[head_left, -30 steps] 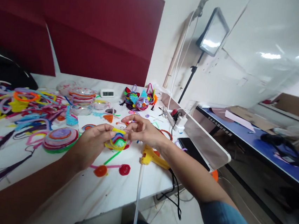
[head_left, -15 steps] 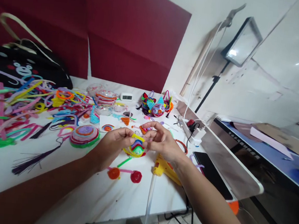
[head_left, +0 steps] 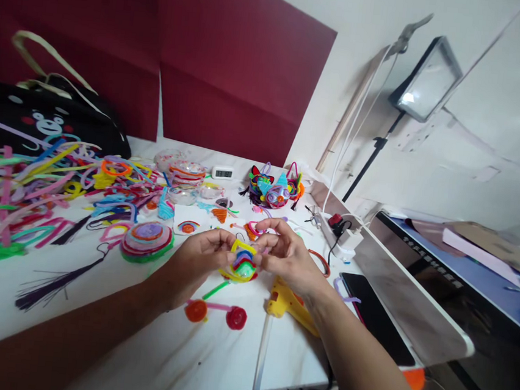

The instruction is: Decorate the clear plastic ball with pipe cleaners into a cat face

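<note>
My left hand (head_left: pixel 201 255) and my right hand (head_left: pixel 285 257) face each other above the table, fingers pinched. Between them is a yellow pipe cleaner (head_left: pixel 238 244), bent into an angular arch. It stands at the top of a small rounded piece (head_left: pixel 244 269) with blue, red and green fuzzy bands and a yellow rim. Fingers hide where the yellow strip's ends lie, and I cannot tell if it is joined to the piece. Nearer to me, an orange coil (head_left: pixel 196 311) and a red coil (head_left: pixel 236 318) lie beside a pink strip. By my right wrist rests a yellow glue gun (head_left: pixel 293 305).
A heap of pipe cleaners (head_left: pixel 26 188) covers the left side, with a coiled disc (head_left: pixel 147 240) and purple tassel (head_left: pixel 61 283) nearer. Decorated pieces (head_left: pixel 274 187) and a small clock (head_left: pixel 222 173) stand behind. To the right are a power strip (head_left: pixel 339 236) and black phone (head_left: pixel 377 320).
The yellow pipe cleaner, flatter before, now rises in an angular arch between my fingers. Both hands stay close together at the piece. The whole view has shifted slightly.
</note>
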A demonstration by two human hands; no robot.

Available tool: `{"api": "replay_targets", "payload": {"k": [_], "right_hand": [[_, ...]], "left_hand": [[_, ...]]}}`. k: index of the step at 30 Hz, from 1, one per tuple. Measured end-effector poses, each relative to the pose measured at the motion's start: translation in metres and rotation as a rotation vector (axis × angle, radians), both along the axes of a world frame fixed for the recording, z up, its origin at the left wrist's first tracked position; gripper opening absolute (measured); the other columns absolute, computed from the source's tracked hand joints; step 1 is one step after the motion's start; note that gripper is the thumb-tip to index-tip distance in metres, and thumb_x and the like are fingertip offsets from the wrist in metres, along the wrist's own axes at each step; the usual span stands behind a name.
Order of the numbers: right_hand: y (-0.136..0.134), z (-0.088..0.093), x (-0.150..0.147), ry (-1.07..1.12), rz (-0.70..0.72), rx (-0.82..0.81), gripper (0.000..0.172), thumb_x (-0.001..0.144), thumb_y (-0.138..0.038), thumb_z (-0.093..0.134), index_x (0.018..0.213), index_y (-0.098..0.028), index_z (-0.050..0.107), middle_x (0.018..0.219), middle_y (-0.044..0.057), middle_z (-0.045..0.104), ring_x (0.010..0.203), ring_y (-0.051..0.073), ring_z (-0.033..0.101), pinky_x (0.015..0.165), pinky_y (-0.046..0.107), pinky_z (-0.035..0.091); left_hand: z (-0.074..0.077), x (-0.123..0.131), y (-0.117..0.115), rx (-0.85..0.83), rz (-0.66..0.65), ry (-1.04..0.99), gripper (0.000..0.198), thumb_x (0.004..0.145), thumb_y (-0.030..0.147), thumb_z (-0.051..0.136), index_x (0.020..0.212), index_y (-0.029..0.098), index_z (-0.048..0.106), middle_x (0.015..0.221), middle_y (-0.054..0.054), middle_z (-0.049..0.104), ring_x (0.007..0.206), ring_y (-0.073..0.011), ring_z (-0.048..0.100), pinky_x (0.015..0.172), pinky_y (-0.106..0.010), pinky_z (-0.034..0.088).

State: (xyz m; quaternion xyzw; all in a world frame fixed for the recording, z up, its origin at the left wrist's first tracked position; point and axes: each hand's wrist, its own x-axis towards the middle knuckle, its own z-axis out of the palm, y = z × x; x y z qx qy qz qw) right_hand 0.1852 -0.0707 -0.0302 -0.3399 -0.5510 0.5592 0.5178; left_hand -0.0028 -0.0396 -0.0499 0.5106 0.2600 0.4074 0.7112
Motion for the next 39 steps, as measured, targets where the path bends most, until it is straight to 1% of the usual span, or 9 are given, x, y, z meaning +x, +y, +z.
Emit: {"api": "replay_targets", "payload": {"k": [6, 10, 15, 22, 26, 32, 39], "right_hand": [[-0.0017, -0.0017, -0.0012, 0.002, -0.005, 0.014, 0.051, 0.061, -0.004, 0.073, 0.102, -0.022, 0.049, 0.071, -0.006, 0.068, 0.056, 0.007, 0.060, 0.055, 0.018, 0.049], [-0.0011, -0.0034, -0.0008, 0.010, -0.018, -0.004, 0.051, 0.059, -0.003, 0.071, 0.101, -0.022, 0.049, 0.071, -0.007, 0.068, 0.056, 0.008, 0.060, 0.056, 0.019, 0.049], [0.0011, -0.0057, 0.0014, 0.041, -0.030, -0.007, 0.052, 0.058, -0.003, 0.070, 0.101, -0.023, 0.048, 0.070, -0.006, 0.068, 0.054, 0.008, 0.060, 0.054, 0.019, 0.048], [0.0017, -0.0067, 0.0021, 0.075, -0.028, 0.000, 0.053, 0.057, -0.002, 0.070, 0.100, -0.022, 0.047, 0.069, -0.006, 0.069, 0.052, 0.008, 0.059, 0.053, 0.019, 0.048], [0.0004, -0.0068, 0.0013, 0.066, -0.040, -0.014, 0.052, 0.057, -0.003, 0.071, 0.099, -0.023, 0.047, 0.069, -0.007, 0.068, 0.053, 0.008, 0.059, 0.053, 0.019, 0.048], [0.0007, -0.0088, 0.0011, 0.063, -0.033, -0.008, 0.054, 0.057, -0.003, 0.071, 0.101, -0.023, 0.047, 0.071, -0.006, 0.069, 0.054, 0.008, 0.059, 0.054, 0.019, 0.049], [0.0002, -0.0090, 0.0000, 0.056, -0.036, -0.023, 0.054, 0.056, -0.003, 0.069, 0.101, -0.023, 0.047, 0.069, -0.007, 0.068, 0.053, 0.009, 0.059, 0.054, 0.020, 0.049]], "left_hand": [[-0.0010, 0.0021, -0.0015, -0.007, 0.047, 0.028, 0.026, 0.060, 0.025, 0.080, 0.077, 0.016, 0.063, 0.072, 0.000, 0.063, 0.069, -0.0144, 0.057, 0.067, -0.027, 0.044], [-0.0012, 0.0033, -0.0029, 0.000, 0.079, 0.053, 0.025, 0.061, 0.025, 0.079, 0.079, 0.016, 0.063, 0.072, 0.000, 0.063, 0.069, -0.0150, 0.057, 0.066, -0.027, 0.043], [0.0011, 0.0039, -0.0034, -0.005, 0.041, 0.015, 0.021, 0.064, 0.024, 0.078, 0.073, 0.017, 0.061, 0.070, 0.002, 0.061, 0.068, -0.0131, 0.055, 0.066, -0.025, 0.042], [-0.0031, 0.0017, -0.0004, 0.020, -0.011, 0.016, 0.016, 0.068, 0.023, 0.076, 0.077, 0.017, 0.064, 0.075, 0.000, 0.065, 0.073, -0.0143, 0.057, 0.071, -0.026, 0.043], [-0.0055, 0.0011, -0.0006, 0.055, 0.002, 0.029, 0.016, 0.066, 0.023, 0.076, 0.076, 0.016, 0.065, 0.074, -0.001, 0.066, 0.072, -0.0147, 0.058, 0.070, -0.026, 0.044], [-0.0041, 0.0024, -0.0017, 0.044, 0.020, 0.056, 0.015, 0.064, 0.021, 0.076, 0.073, 0.017, 0.065, 0.071, 0.000, 0.065, 0.068, -0.0141, 0.058, 0.066, -0.025, 0.044], [-0.0046, 0.0029, -0.0015, 0.032, 0.019, 0.063, 0.014, 0.064, 0.022, 0.075, 0.071, 0.017, 0.063, 0.072, -0.001, 0.065, 0.068, -0.0155, 0.059, 0.066, -0.027, 0.045]]}}
